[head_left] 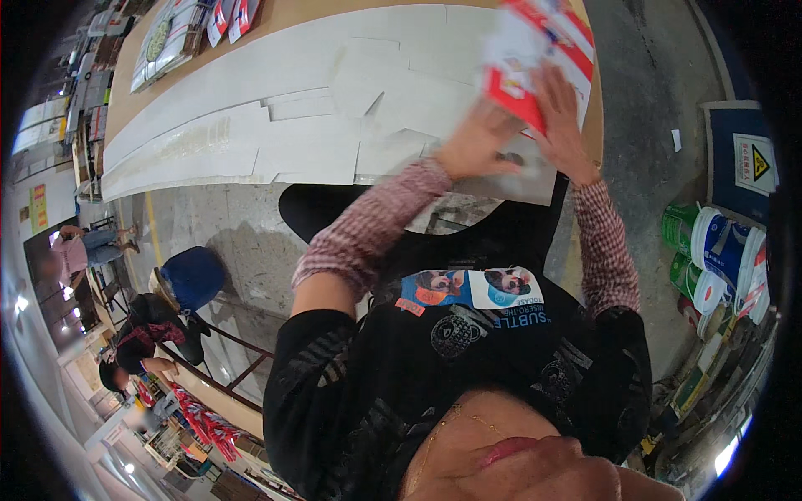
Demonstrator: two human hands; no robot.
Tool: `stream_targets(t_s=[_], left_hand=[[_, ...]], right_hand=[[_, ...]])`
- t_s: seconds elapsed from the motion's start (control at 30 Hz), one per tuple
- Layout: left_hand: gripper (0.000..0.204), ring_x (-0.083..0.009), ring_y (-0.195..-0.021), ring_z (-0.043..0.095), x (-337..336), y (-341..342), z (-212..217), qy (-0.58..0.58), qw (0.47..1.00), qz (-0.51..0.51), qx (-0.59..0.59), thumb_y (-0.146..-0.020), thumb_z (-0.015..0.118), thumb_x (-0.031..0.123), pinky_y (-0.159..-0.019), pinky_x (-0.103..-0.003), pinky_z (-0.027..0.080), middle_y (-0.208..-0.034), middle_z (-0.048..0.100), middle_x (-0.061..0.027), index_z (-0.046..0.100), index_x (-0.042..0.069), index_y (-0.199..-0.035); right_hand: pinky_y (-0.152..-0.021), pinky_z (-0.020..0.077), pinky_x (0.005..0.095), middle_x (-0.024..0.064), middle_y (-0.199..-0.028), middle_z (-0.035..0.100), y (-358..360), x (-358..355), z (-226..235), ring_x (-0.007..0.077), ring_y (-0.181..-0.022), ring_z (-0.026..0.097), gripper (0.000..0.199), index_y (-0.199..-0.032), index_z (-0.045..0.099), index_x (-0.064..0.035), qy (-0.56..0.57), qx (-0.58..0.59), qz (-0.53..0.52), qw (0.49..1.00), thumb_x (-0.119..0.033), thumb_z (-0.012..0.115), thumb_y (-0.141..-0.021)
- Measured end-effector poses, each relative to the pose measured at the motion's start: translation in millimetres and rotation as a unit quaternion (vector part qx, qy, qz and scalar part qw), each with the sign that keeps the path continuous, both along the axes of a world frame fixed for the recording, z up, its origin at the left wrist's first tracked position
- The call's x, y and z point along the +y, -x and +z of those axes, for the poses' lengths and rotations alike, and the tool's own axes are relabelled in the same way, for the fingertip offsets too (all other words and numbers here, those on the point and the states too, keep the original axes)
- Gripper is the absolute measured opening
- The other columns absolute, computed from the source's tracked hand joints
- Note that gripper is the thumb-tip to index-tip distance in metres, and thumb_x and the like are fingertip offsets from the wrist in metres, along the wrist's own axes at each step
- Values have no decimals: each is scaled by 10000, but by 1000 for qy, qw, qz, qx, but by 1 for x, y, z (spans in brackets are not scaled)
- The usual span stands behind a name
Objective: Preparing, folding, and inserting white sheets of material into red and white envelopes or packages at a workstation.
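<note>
Both hands at the far right of the desk: left hand and right hand, fingers closed on a blurred red-and-white printed carton, lifting it clear above the flat white cardboard sheets, apparently to handle it.

The red-and-white carton is smeared by motion and cut by the top edge (its print unreadable); the left hand is blurred, fingertips hidden behind it.
</note>
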State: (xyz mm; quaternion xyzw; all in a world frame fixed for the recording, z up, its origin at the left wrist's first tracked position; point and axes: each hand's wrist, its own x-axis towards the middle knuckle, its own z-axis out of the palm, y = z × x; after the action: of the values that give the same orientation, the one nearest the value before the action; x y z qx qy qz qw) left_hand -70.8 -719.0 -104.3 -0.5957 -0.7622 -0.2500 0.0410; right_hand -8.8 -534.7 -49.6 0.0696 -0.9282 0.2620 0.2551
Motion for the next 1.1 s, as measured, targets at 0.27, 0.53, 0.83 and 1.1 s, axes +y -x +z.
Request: stream_targets(t_s=[0.27,0.53,0.83,1.1], left_hand=[[761,-331,-1254,343,-102,60,27,197,969,74,131,-785,535,578,-969,-512,331,-1322,389,-198,414,23,-1292],[669,-308,-1192,422,-93,44,46,191,964,-29,182,-809,541,479,-931,-437,409,-1287,421,-184,416,15,-1275],[309,-306,-806,594,-33,124,80,290,921,-164,-201,-827,557,222,-737,-394,464,-904,640,-168,589,18,-1057],[431,-152,-850,592,-85,155,73,288,827,96,-473,-800,652,325,-718,-319,493,-909,631,-51,589,-15,-1058]], right_hand=[[-1118,119,489,33,-1500,161,21,-8,-17,259,-1378,145,735,-1417,257,-224,-110,-152,109,976,-122,625,-788],[-1124,118,473,25,-1498,171,14,15,-19,254,-1376,154,731,-1420,251,-224,-145,-166,120,968,-104,608,-794],[-1116,108,460,124,-1487,176,-1,30,-2,313,-1377,139,685,-1418,271,-138,149,-14,88,985,-320,553,-821],[-1071,191,498,118,-1408,301,6,8,-26,315,-1307,250,542,-1332,431,-158,-225,-105,60,967,-414,525,-863]])
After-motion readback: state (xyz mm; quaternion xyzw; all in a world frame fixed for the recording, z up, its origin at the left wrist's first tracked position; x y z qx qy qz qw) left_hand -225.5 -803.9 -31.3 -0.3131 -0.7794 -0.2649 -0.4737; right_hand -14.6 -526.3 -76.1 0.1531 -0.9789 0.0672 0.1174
